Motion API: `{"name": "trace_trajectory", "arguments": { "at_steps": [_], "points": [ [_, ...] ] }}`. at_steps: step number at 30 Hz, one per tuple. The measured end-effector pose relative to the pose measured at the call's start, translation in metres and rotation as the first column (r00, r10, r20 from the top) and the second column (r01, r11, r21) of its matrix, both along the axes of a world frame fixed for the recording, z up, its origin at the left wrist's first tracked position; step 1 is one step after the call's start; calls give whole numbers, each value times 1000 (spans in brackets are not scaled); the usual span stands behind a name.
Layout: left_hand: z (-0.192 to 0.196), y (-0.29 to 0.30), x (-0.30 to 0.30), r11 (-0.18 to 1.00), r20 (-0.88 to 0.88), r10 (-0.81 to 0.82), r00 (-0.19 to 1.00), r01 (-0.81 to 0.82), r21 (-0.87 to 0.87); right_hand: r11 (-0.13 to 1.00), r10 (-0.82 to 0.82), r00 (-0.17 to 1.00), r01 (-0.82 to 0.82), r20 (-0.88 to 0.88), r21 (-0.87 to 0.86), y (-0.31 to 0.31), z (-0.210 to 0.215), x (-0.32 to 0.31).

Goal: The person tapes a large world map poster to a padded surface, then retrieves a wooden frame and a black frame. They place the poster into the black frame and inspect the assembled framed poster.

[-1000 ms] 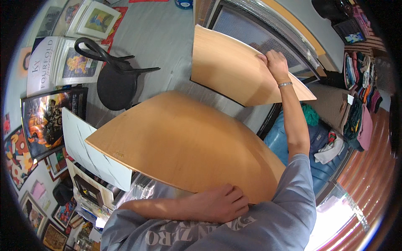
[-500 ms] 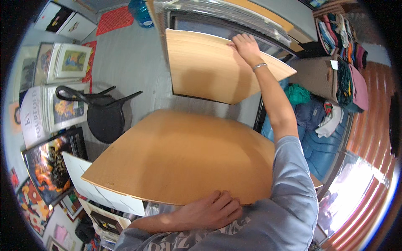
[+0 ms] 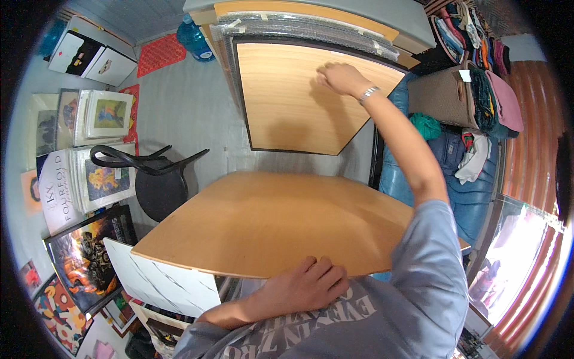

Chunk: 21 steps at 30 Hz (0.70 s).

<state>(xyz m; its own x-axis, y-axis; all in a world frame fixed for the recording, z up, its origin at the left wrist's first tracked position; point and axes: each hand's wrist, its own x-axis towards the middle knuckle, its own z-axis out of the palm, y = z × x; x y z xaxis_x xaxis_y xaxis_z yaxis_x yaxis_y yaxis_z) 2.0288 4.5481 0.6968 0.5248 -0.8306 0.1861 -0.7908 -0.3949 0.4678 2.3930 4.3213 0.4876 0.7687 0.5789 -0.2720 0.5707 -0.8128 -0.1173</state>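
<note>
A pale wood-grain panel (image 3: 287, 84) sits inside a dark frame (image 3: 293, 151), tilted up beyond the tabletop. My right hand (image 3: 344, 79) is over the panel's upper part, fingers loosely bent and nothing in them; whether the fingertips touch it is unclear. Closer to me is a broad brown wooden tabletop (image 3: 269, 215). My left hand (image 3: 308, 284) rests at its near edge against my shirt, with bent fingers a little apart and the thumb hidden.
Bubble-wrapped frames (image 3: 305, 27) stand behind the panel. At the left are a black chair (image 3: 161, 188), a white marbled board (image 3: 164, 278) and several pictures (image 3: 89, 257). A blue sofa (image 3: 472, 209) with clothes lies to the right, and a water bottle (image 3: 194, 39) at the back.
The panel has dropped back into the dark frame. My right hand has let go of its top edge and moved slightly left and down across its face. My left hand stays put.
</note>
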Motion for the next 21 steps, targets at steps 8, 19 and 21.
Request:
{"name": "trace_trajectory", "arguments": {
  "at_steps": [8, 19, 21],
  "points": [
    [-2, -6, 23, 993, 60, 120, 991, -120, -16, 977, -52, 998, 41, -46, -211, -108, 224, -116],
    [6, -24, 33, 959, 106, 283, 953, -277, -63, 796, -488, 870, 409, 72, 446, -124, 240, -393],
    [2, -28, 21, 953, 119, 291, 949, -277, -124, 727, -533, 822, 324, 199, 606, -120, 217, -410]
  ]
}}
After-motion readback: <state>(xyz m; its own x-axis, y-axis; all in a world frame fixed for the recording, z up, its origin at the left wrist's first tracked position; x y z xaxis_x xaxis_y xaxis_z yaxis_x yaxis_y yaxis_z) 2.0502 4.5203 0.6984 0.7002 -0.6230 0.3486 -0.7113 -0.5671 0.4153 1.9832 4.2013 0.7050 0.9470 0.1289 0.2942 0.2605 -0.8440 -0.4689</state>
